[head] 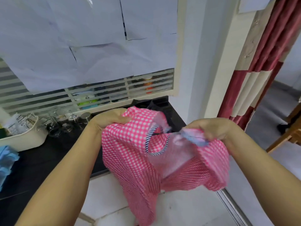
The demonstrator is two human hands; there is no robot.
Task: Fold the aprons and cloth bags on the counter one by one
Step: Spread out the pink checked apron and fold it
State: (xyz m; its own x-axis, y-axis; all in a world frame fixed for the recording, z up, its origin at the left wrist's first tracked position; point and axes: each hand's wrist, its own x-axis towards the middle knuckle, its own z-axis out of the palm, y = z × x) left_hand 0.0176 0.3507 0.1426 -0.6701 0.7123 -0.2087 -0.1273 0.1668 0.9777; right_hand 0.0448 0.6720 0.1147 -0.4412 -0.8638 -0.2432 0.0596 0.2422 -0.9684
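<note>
Gripping a pink checked apron [130, 144], left hand [109, 119] and right hand [213, 129] hold it at centre frame above a black counter [48, 160]; red curtain [260, 62] upper right.

We reach both bare forearms forward, our left hand [110, 119] and right hand [211, 129] each with fingers curled, gripping.

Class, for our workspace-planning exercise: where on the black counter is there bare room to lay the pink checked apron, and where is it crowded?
Bare counter lies in front of the white tub and glass jars, between the blue cloth and the left forearm. The back is crowded: tub, jars, and a dark bundle behind the apron.
</note>
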